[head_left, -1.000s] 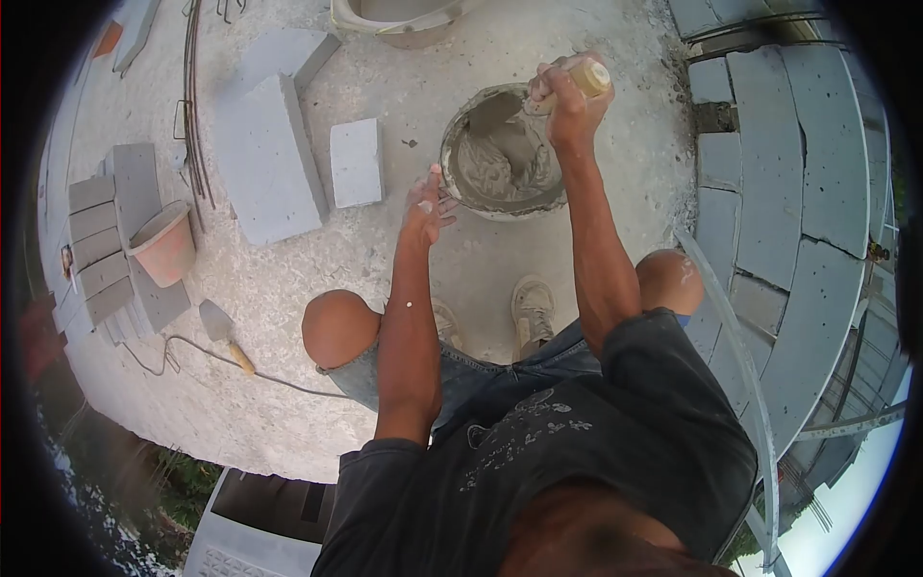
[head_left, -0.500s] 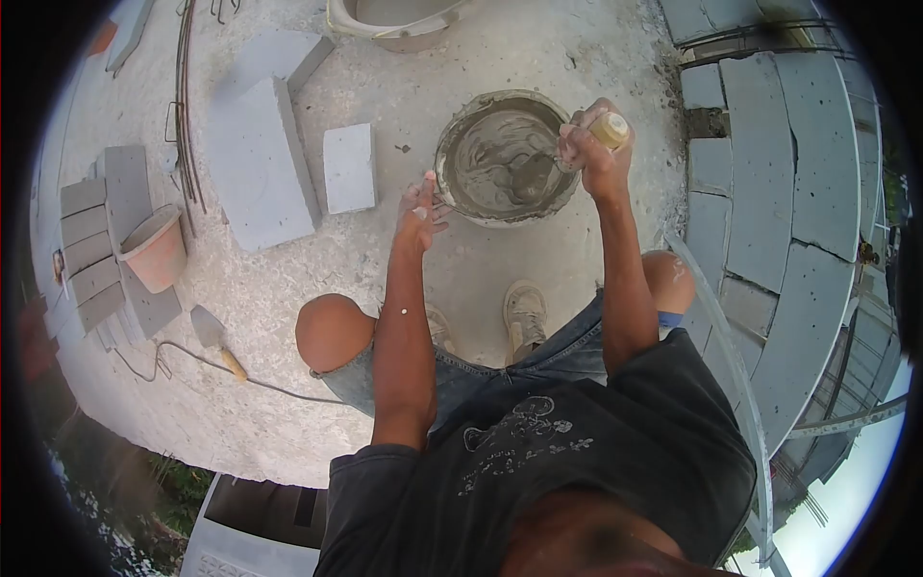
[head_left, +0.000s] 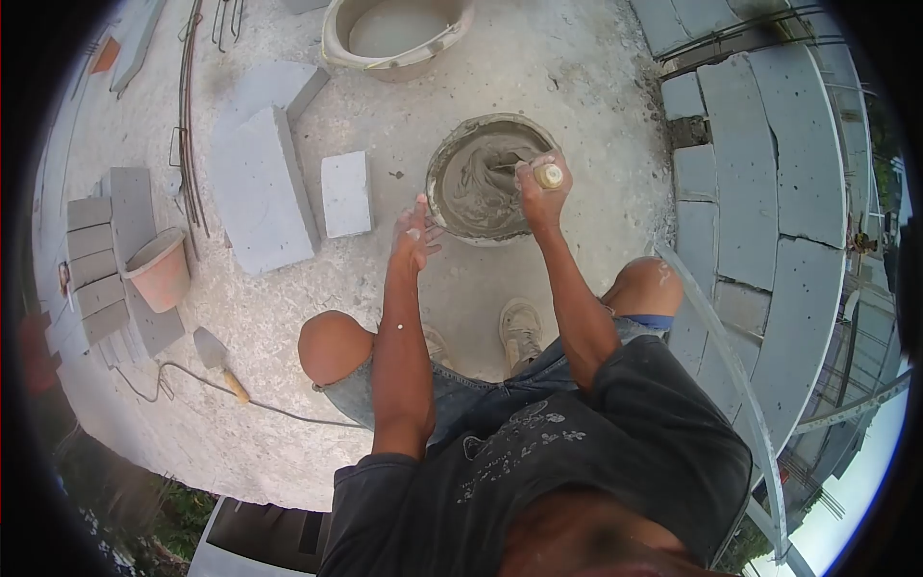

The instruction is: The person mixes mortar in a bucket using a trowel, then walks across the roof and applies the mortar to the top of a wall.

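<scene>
Swirled grey mortar [head_left: 471,197] lies in a crusty-rimmed bucket [head_left: 463,128] amid floor [head_left: 601,125], right hand [head_left: 545,197] gripping a handle [head_left: 549,175], left hand [head_left: 412,238] spread, empty.

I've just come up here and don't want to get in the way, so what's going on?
The person's right hand grips a pale-handled tool, its other end reaching into wet grey mix in a round bucket. The left hand is open beside the rim; whether it touches is hard to tell. A small grey block lies left of the bucket, and a trowel lies on the floor.
</scene>
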The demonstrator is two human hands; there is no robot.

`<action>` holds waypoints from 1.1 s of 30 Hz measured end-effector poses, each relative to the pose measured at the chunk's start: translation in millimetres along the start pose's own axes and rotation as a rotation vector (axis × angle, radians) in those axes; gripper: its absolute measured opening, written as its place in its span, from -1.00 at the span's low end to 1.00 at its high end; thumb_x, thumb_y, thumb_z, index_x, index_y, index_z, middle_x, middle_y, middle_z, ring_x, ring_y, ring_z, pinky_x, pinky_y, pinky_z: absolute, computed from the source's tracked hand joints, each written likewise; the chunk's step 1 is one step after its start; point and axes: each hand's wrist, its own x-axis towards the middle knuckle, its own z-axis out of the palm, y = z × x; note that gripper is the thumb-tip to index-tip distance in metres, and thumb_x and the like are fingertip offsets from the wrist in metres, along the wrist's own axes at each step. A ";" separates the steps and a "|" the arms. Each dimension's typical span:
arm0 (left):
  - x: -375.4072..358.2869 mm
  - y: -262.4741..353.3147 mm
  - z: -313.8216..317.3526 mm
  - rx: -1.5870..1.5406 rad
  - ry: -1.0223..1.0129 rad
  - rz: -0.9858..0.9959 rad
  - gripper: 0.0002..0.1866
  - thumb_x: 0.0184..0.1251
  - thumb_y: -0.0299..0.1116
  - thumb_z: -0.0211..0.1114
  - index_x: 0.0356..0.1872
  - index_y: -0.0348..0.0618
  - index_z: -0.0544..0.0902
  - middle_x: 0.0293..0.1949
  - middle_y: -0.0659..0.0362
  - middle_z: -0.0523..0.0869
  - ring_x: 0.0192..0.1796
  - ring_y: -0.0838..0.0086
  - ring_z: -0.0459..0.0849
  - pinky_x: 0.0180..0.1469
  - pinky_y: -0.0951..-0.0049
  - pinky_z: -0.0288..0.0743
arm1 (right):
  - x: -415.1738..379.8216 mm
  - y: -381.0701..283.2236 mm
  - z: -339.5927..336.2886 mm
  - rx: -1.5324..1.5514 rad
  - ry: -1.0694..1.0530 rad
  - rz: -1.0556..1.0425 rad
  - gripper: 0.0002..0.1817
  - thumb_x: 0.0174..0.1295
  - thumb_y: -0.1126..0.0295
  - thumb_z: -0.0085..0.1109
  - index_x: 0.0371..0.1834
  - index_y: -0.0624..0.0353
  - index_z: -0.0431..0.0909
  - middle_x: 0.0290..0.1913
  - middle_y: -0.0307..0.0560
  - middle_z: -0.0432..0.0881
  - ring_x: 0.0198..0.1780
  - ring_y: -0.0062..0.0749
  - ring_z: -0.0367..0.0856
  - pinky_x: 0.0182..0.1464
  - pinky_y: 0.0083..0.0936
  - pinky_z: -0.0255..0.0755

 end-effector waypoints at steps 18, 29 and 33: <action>-0.2 -6.4 -1.3 -0.014 0.030 0.018 -0.08 0.23 0.35 0.21 0.36 -0.14 0.17 0.19 -0.10 0.42 0.22 -0.02 0.49 0.27 -0.35 0.20 | 68.0 -50.1 23.6 0.259 -0.023 0.060 -0.82 0.05 0.54 0.24 -0.48 0.14 0.38 -0.56 -0.25 0.50 -0.56 -0.61 0.49 -0.48 -0.63 0.38; 0.8 -4.6 3.5 -0.027 0.003 -0.024 -0.19 0.32 0.30 0.15 0.37 -0.10 0.23 0.25 -0.08 0.35 0.30 -0.02 0.39 0.31 -0.36 0.15 | 13.6 -38.7 -40.7 0.435 -0.068 0.177 -0.81 0.09 0.59 0.21 -0.48 0.13 0.37 -0.56 -0.28 0.44 -0.55 -0.59 0.49 -0.44 -0.60 0.41; 2.7 -9.5 -4.0 -0.029 0.021 -0.007 -0.13 0.25 0.34 0.20 0.33 -0.13 0.23 0.16 -0.06 0.40 0.22 0.01 0.49 0.26 -0.32 0.24 | 37.2 -89.3 -48.3 0.558 -0.079 0.152 -0.80 0.07 0.58 0.21 -0.52 0.13 0.36 -0.56 -0.24 0.46 -0.56 -0.58 0.49 -0.45 -0.62 0.40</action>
